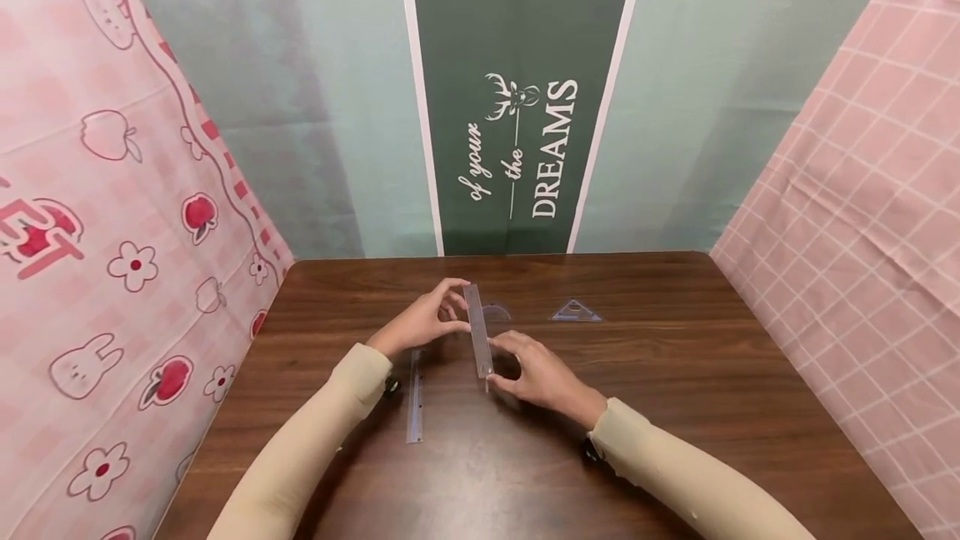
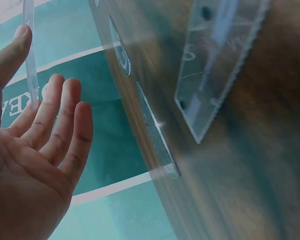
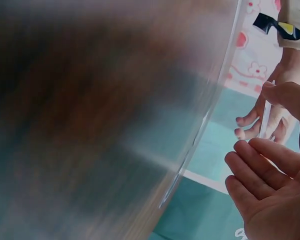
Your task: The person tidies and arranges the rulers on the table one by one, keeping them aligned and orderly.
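A flat, narrow, clear plastic rectangle (image 1: 478, 332) is held up above the table, tilted, between both hands. My left hand (image 1: 435, 315) grips its far left side between thumb and fingertips, the other fingers spread loosely. My right hand (image 1: 543, 369) holds the near right end between thumb and index finger. Seen edge-on, the clear rectangle (image 2: 31, 60) is a thin strip in the left wrist view. Below the left wrist lies a clear ruler (image 1: 415, 407) with a wavy edge. Behind the held piece, a clear protractor (image 1: 497, 312) lies on the table, partly covered.
A clear set square (image 1: 576, 312) lies toward the back right of the brown wooden table (image 1: 645, 440). A green and teal cloth (image 1: 525, 23) hangs behind the table's back edge. Pink patterned cloths (image 1: 135, 190) hang along the left and right sides.
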`<state>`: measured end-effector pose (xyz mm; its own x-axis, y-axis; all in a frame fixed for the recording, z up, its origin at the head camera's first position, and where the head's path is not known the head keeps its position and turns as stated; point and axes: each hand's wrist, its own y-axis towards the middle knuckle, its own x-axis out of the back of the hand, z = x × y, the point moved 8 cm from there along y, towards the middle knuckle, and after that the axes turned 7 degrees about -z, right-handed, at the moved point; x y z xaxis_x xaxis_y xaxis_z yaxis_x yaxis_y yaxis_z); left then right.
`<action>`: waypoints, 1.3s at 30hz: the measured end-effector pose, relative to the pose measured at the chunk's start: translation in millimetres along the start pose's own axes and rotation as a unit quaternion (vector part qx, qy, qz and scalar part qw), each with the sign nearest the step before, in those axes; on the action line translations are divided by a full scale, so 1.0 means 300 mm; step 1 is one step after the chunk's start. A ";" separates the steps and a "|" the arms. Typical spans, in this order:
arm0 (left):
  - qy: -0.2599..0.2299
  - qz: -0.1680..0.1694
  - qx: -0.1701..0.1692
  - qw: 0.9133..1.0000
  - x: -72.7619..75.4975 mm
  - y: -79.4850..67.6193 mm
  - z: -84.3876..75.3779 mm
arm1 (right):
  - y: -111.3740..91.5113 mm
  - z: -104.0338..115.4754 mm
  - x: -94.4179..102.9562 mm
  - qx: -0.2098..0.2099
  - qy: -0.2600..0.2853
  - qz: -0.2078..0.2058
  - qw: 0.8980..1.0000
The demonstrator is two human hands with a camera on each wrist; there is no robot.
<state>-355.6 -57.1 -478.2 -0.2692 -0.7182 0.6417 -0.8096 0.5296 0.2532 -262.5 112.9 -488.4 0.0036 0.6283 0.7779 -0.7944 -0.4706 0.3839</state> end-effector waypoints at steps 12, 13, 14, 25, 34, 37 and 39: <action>0.029 0.034 0.008 0.999 0.008 -0.108 -0.002 | -0.048 0.117 -0.037 0.018 -0.020 0.023 0.999; 0.031 0.035 0.009 0.999 0.009 -0.116 -0.002 | -0.051 0.127 -0.039 0.022 -0.023 0.021 0.999; 0.032 0.037 0.010 0.999 0.008 -0.125 -0.002 | -0.055 0.134 -0.044 0.025 -0.025 0.021 0.999; 0.089 0.049 0.016 0.995 0.000 -0.212 0.026 | -0.074 0.191 -0.101 0.036 -0.052 0.053 0.997; 0.114 0.067 0.015 0.991 -0.003 -0.237 0.051 | -0.073 0.217 -0.142 0.026 -0.065 0.073 0.995; 0.116 0.071 0.012 0.991 -0.002 -0.245 0.050 | -0.074 0.226 -0.152 0.022 -0.079 0.071 0.994; 0.119 0.074 0.008 0.990 -0.005 -0.247 0.052 | -0.075 0.231 -0.158 0.021 -0.087 0.069 0.994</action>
<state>-303.4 -102.2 -509.1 -0.2570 -0.5050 0.8239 -0.7792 0.6126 0.1325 -202.8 50.8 -499.5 0.0037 0.4411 0.8975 -0.7686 -0.5728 0.2847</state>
